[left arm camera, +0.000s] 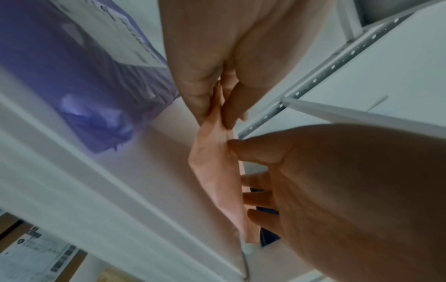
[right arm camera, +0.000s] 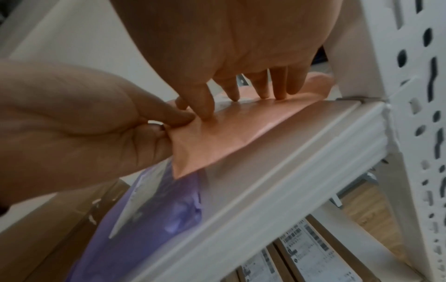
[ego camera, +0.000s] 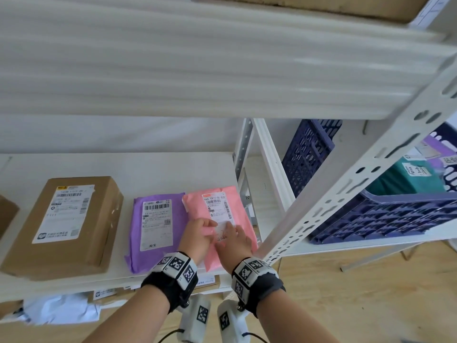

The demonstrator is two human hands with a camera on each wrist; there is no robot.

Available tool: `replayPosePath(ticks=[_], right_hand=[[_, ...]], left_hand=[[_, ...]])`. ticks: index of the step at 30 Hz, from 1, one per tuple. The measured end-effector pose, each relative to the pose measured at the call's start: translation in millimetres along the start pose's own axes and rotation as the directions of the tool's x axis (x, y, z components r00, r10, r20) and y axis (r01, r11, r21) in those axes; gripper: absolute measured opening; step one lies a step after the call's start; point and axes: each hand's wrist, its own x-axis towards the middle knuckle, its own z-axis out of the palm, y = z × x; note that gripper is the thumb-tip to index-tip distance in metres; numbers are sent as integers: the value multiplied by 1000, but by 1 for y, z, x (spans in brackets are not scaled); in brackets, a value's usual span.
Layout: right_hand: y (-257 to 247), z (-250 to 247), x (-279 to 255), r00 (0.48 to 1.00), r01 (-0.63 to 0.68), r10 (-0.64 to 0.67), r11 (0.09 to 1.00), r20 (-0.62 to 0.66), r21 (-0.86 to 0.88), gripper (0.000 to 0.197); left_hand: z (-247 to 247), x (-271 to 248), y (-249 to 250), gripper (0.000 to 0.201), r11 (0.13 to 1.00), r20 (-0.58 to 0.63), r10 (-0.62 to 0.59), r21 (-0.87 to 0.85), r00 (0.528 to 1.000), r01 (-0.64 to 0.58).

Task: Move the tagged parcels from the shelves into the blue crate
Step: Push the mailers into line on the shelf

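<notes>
1. Lifting the pink parcel (ego camera: pixel 220 214) off the shelf (ego camera: pixel 173 167) is your step in hand; it lies flat at the shelf's front right corner, its left edge over the purple parcel (ego camera: pixel 154 226)
2. Raise the pinched corner first so the soft mailer peels up, I judge, then slide your fingers under before you carry it
3. Keep it clear of the white upright (ego camera: pixel 346 191) as you swing right to the blue crate (ego camera: pixel 385 214), which stands past the shelf's right end
4. Your left hand (ego camera: pixel 197 235) pinches the parcel's near left corner between thumb and fingers, narrowly closed on it
5. Your right hand (ego camera: pixel 235 240) is spread, with fingertips (right arm camera: pixel 265 93) pressing down on the parcel's top and nothing gripped
</notes>
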Motion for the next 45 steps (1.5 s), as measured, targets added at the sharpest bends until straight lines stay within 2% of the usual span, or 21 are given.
replayPosePath(ticks=[6,9,12,14,20,22,26,29,34,38,41,45], right_hand=[[-13,-16,-7,993,60,-39,980,-112,191,58],[-19,-31,-16,980,107,-35,922,-195,372,54],[-22,-43,-24,991,52,31,804,-129,593,51],[-22,-44,-27,995,17,50,778,-89,629,51],[-25,-45,-44,997,66,-23,758,-75,649,28],[-28,-47,-53,995,101,-57,750,-88,654,27],[-34,-50,-70,984,176,-117,728,-133,663,21],[-40,-54,-81,973,228,-155,732,-168,642,16],[-47,-62,-94,954,298,-198,731,-226,614,14],[-42,-62,-109,932,354,-222,719,-286,597,17],[-36,-58,-120,923,377,-233,716,-307,588,13],[-29,-53,-128,921,381,-248,732,-300,565,13]], left_hand=[[-39,-17,8,24,990,-61,140,10,988,-140],[-63,-26,9,25,984,-66,173,-36,983,-175],[-84,-33,7,25,985,-45,169,-31,985,-171],[-95,-39,5,23,987,-37,162,-2,986,-162],[-116,-68,16,19,981,3,186,59,983,-186],[-122,-74,17,19,982,-17,185,49,983,-184],[-136,-85,21,25,976,-88,178,146,980,-164],[-143,-94,28,29,978,-135,192,104,972,-179],[-150,-114,39,38,985,-188,129,-88,974,-148],[-154,-132,43,47,973,-192,98,-188,976,-135],[-153,-144,44,46,959,-171,67,-262,983,-111],[-150,-157,39,29,983,-173,91,-144,981,-117]])
